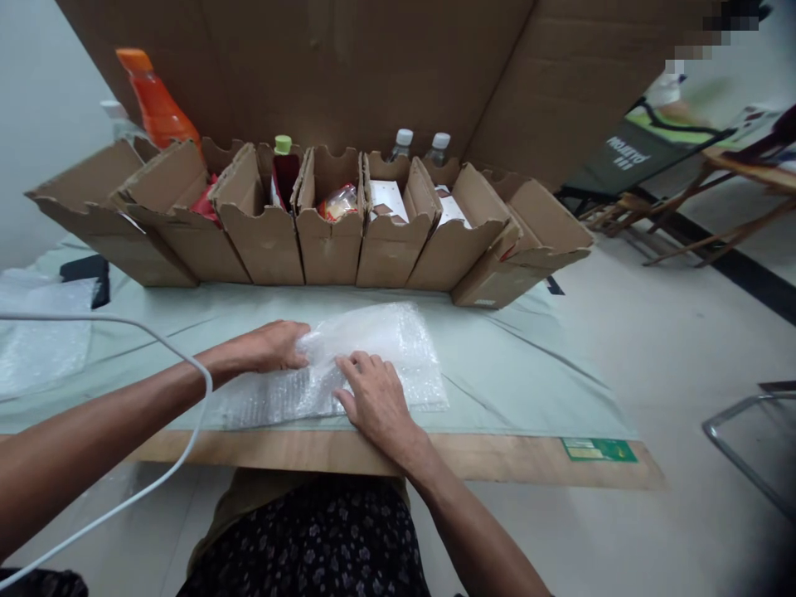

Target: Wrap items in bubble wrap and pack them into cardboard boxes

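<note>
A clear sheet of bubble wrap (404, 348), perhaps a bag, lies on the pale green cloth near the table's front edge. At its left part my left hand (279, 346) has its fingers closed on the plastic; the fingertips are partly hidden by it. My right hand (376, 394) rests on top of the wrap with fingers spread, palm down. Whether anything lies inside the wrap cannot be made out.
Behind stands a row of cardboard bins (329, 253) holding bottles and packets, including an orange bottle (162, 108). More bubble wrap (43, 340) and a black object (87, 278) lie left. A white cable (202, 390) crosses my left forearm. The wooden table edge (485, 454) is close.
</note>
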The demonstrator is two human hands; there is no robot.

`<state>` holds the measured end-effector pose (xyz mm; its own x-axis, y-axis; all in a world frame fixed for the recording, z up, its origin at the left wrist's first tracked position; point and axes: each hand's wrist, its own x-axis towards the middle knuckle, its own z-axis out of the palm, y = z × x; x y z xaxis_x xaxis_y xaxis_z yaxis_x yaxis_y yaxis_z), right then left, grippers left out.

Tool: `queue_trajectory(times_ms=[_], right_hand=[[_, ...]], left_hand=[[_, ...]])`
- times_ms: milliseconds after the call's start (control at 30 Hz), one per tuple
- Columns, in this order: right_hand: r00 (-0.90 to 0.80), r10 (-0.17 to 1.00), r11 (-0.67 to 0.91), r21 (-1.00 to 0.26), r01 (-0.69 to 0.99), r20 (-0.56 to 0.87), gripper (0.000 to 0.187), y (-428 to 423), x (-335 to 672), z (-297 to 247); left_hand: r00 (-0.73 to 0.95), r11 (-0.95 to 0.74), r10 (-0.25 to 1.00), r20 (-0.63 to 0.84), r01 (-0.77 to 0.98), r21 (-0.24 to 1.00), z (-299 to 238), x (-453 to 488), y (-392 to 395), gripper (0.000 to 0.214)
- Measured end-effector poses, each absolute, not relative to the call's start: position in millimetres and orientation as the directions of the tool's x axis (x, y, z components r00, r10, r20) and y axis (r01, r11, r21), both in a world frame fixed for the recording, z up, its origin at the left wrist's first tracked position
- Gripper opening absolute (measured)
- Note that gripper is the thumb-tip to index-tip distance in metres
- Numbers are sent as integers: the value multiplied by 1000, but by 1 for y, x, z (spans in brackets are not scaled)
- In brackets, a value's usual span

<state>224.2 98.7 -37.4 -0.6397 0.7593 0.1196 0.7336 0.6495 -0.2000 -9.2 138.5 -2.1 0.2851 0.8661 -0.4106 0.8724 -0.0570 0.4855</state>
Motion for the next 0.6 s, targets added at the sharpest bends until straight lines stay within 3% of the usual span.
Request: queue_trajectory(times_ms=[200,367,500,600], right_hand=[[-606,724,689,-338,641,328,26,84,241,-32],[-586,610,792,-432,430,533,16,65,249,-24],[-604,529,847,-413,334,596,19,63,244,-25],[-615,500,865,-389,318,610,19,68,233,-30]], left_hand=[[231,-63,921,-314,883,466,8,-4,100,8],[150,-23,966,-209,859,511,28,-15,72,13],[61,-8,996,-68,796,606,40,-46,46,15],[-112,76,994,5,709,701,49,-79,19,25]])
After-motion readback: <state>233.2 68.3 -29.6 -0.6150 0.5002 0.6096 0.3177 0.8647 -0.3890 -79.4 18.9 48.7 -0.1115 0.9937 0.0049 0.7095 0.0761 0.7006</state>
